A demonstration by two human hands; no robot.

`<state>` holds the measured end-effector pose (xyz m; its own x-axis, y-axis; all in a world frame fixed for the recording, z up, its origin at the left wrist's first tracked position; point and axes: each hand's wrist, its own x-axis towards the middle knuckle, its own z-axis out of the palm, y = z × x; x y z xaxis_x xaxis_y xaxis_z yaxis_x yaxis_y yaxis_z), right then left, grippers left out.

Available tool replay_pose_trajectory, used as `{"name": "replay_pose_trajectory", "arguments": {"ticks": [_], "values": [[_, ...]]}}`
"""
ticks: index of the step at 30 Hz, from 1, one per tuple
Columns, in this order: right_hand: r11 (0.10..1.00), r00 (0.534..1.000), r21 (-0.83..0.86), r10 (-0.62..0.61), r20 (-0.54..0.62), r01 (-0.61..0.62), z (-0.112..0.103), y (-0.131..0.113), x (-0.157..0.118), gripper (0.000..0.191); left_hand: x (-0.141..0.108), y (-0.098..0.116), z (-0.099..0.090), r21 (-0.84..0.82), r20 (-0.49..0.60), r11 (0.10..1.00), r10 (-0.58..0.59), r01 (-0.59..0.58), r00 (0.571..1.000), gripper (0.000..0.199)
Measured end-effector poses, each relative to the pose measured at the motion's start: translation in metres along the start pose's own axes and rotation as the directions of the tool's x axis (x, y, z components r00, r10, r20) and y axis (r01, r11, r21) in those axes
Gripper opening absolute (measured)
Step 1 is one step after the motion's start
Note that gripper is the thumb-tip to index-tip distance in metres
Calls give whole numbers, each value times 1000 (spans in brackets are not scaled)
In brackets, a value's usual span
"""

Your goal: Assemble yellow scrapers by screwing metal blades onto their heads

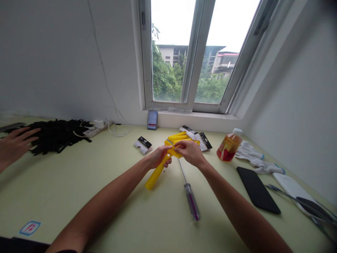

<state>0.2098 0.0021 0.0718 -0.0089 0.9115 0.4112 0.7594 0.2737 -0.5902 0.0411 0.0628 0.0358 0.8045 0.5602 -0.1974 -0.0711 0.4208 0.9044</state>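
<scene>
Two hands on one yellow plastic gadget (173,146) here: the left hand (158,157) is wrapped snugly round its long handle, and the right hand (191,153) pinches the top end right beside it. Just below the grip, a screwdriver (192,202) with a clear purple handle lies on the desk (79,203). Past the grip sit black-and-white card packets (143,145). Far left, someone else's hand (15,144) sits at a pile of black strips (60,135).
</scene>
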Motion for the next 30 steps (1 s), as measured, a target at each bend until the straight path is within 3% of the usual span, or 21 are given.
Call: {"name": "replay_pose_trajectory", "arguments": {"ticks": [10, 14, 17, 20, 24, 27, 30], "values": [[982, 989, -142, -136, -62, 126, 4, 0, 1, 10, 5, -6, 4, 43, -10, 993, 111, -110, 994, 36], [992, 985, -39, -124, -120, 120, 2, 5, 3, 21, 3, -3, 4, 59, 0, 984, 167, -167, 986, 35], [976, 998, 220, -18, 57, 5, 0, 12, 5, 37, -2, 2, 5, 113, 45, 971, 206, -210, 978, 35], [945, 975, 323, -29, 222, -46, 0, 17, 7, 33, -7, 7, 7, 194, 88, 950, 230, -243, 969, 35], [945, 978, 327, -59, 200, -10, 4, 21, 9, 33, -12, 15, 3, 259, 76, 927, 260, -271, 963, 35], [965, 985, 262, -46, 167, 1, 13, 25, 9, 32, -14, 26, -10, 308, -4, 903, 316, -299, 949, 35], [987, 971, 156, -72, 227, 37, 28, 30, 7, 26, -19, 39, -28, 333, -94, 892, 354, -306, 930, 35]]}}
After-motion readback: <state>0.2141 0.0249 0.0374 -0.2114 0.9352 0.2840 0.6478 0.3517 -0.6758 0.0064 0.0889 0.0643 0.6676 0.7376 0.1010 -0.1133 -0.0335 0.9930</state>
